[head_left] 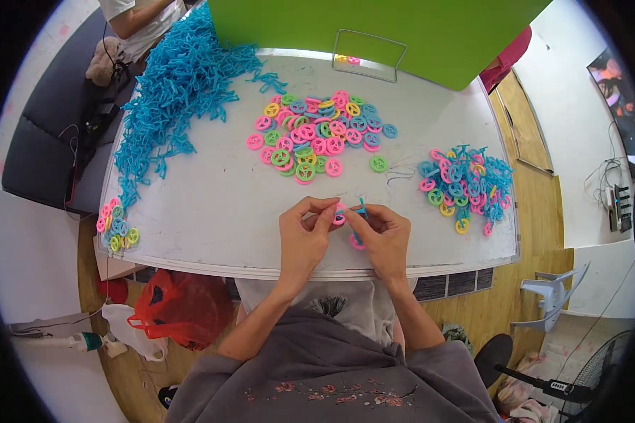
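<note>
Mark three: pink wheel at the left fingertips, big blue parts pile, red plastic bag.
Pink wheel [339,220]: head view, lower part of its ring.
Blue parts pile [178,74]: head view, middle of the heap.
Red plastic bag [185,304]: head view, middle of its side.

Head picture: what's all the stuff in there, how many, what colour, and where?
Middle wheel pile: many, pink, green, yellow, blue, mid-table
Small wheel pile: several, same colours, table's near left corner
Blue pieces: too many to count, blue, table's far left
Mixed pile: many wheels and blue pieces, table's right
Held wheel: one, pink, left fingertips
Held piece: one, blue, right fingertips
Table: one, white, centre
Panel: one, green, table's far side
Bag: one, red, lower left
Sofa: one, black, left
Chair: one, pale, right
Left hand: one, bare, near edge
Right hand: one, bare, beside it
</note>
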### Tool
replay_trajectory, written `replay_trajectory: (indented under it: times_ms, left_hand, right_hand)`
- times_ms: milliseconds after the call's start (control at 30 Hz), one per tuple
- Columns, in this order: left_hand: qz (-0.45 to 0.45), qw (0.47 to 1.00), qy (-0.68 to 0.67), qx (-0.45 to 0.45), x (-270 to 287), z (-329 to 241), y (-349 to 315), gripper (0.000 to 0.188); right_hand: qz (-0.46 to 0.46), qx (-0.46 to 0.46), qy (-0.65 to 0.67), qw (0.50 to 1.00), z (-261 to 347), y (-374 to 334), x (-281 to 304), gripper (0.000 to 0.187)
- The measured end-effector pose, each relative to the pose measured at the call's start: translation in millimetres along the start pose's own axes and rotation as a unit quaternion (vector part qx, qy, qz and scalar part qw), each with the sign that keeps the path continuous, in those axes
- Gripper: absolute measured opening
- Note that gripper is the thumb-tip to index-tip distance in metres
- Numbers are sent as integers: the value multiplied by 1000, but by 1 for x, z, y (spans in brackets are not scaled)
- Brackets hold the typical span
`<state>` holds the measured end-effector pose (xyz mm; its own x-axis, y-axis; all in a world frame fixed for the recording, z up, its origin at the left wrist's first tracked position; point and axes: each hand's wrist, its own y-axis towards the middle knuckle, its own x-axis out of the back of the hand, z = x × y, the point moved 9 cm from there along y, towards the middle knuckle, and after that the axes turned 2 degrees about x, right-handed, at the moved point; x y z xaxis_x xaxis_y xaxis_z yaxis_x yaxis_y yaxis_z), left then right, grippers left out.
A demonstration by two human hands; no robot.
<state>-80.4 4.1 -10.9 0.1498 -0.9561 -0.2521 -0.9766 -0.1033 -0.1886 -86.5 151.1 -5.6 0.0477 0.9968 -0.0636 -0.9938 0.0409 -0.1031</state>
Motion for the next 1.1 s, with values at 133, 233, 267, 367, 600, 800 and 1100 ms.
replay_trajectory:
  times_ms: [133,233,267,367,600,800,1100]
  left_hand:
    - [8,1000,26,5,-3,0,0,14]
    - [8,1000,25,3,-1,3,1,14]
    - [8,1000,25,3,-1,3,1,14]
    - [14,999,36,9,-3,1,5,14]
    - [73,997,-3,27,-4,5,8,18]
    - [76,997,-30,6,-9,-5,2,21]
    - [60,996,37,-57,-10,-1,-8,24]
  right_hand:
    - [-6,0,-22,1000,5,-2,2,18]
    - [-13,11,-32,999,2,-4,5,17]
    - [-10,18,-32,999,3,-5,5,15]
    - [9,50,-26,998,2,-4,5,11]
    - [123,157,-105,974,24,6,3,17]
    - [84,59,-39,994,19,5,11,31]
    - [89,61,-163,981,19,5,24,31]
